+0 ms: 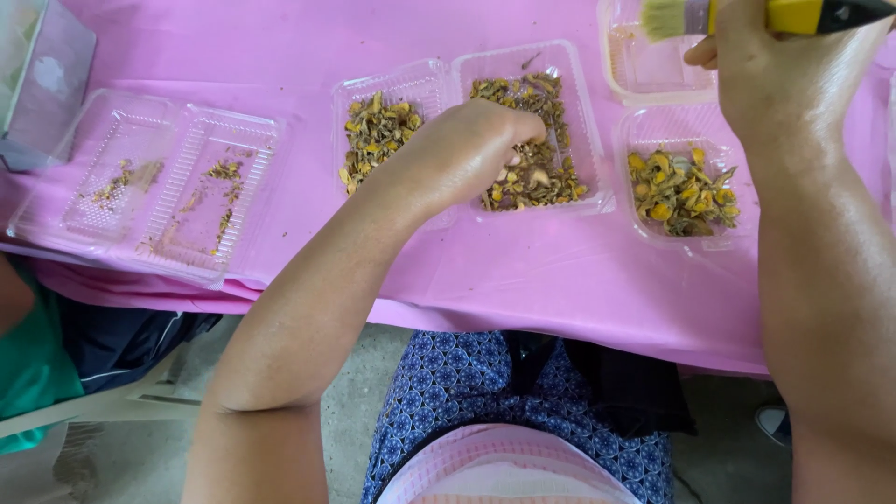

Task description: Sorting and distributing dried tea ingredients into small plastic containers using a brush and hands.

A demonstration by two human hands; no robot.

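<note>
My left hand (467, 149) reaches into a clear hinged plastic tray (586, 149) on the pink table and its fingers close on small brown and yellow dried pieces (541, 177) in the right half. The left half of that tray holds more dried pieces (373, 131). My right hand (775, 75) is raised at the top right, gripping a yellow-handled paintbrush (793, 14) with pale bristles pointing left. Below that hand a smaller clear tray (635, 121) holds brighter yellow dried pieces (681, 191).
A near-empty hinged tray (56, 201) with a few crumbs lies at the left. Another empty clear tray (621, 79) sits at the top right. The pink tablecloth (560, 280) hangs over the front edge. Another person's green sleeve (33, 373) shows at the lower left.
</note>
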